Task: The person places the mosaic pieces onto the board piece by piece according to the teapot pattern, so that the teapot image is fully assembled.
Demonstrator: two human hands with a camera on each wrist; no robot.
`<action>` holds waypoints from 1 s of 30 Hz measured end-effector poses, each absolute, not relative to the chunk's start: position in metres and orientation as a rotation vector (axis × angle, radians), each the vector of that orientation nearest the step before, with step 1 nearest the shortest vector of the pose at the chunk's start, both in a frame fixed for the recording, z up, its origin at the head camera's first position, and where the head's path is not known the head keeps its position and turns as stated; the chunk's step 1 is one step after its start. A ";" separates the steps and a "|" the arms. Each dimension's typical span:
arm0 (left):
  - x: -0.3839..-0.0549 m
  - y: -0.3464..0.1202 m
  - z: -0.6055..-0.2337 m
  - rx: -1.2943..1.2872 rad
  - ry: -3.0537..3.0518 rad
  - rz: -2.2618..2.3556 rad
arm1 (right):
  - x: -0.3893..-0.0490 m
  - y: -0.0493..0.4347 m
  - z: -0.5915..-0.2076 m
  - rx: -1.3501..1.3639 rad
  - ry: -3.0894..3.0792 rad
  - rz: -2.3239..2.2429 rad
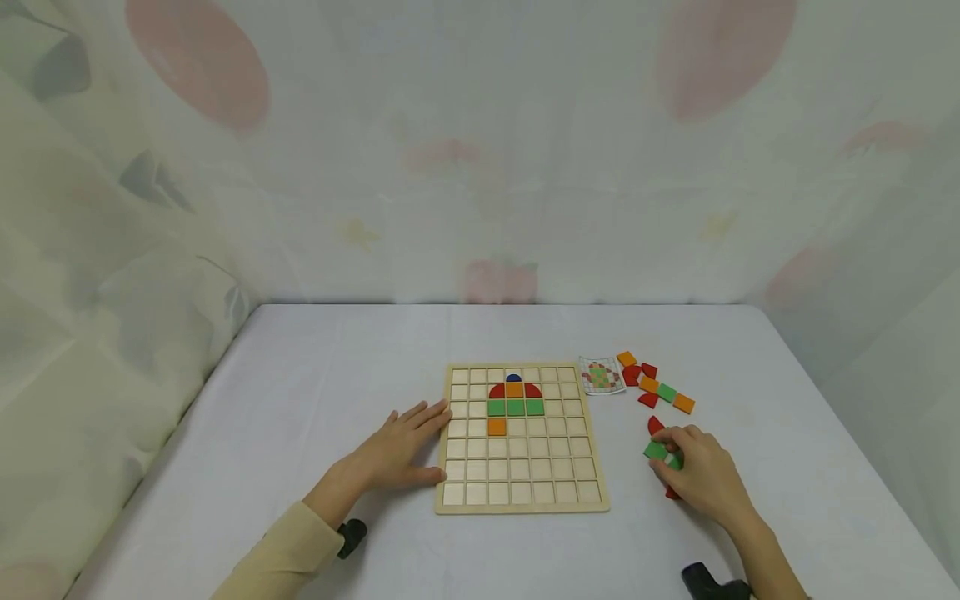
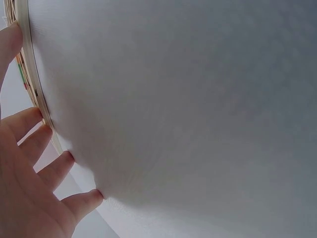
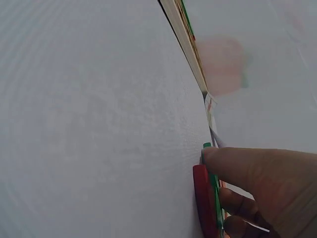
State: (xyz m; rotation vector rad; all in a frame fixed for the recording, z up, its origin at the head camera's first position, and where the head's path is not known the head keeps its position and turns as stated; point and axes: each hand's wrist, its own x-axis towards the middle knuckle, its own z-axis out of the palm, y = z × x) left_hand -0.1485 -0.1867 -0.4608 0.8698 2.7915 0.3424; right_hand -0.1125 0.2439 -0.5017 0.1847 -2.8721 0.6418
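A wooden grid board (image 1: 522, 508) lies flat on the table. It bears a blue half-round tile (image 1: 513, 378), red quarter-round tiles beside an orange square, a row of green squares and another orange square (image 1: 497, 427). My left hand (image 1: 401, 450) rests with spread fingers against the board's left edge; its fingertips (image 2: 66, 157) show along that edge in the left wrist view. To the board's right, my right hand (image 1: 701, 471) pinches a green square tile (image 1: 674, 460) with curled fingers and thumb. Another green tile (image 1: 654, 450) and red tiles (image 1: 656, 424) lie by its fingertips.
A small pattern card (image 1: 602, 376) touches the board's upper right corner. Loose orange (image 1: 683, 403), red (image 1: 648, 400) and green (image 1: 666, 392) tiles lie right of it. The white cloth-covered table (image 1: 345, 358) meets draped cloth walls at the back and sides.
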 end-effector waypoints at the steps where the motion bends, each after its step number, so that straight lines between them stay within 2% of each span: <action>1: -0.149 -0.187 -0.461 0.869 2.790 0.342 | -0.112 0.244 -0.501 0.188 -2.869 0.639; 17: -0.148 -0.187 -0.460 0.897 2.797 0.350 | -0.113 0.238 -0.498 0.221 -2.819 0.657; 30: -0.147 -0.186 -0.458 0.887 2.798 0.354 | -0.131 0.212 -0.490 0.316 -2.799 0.765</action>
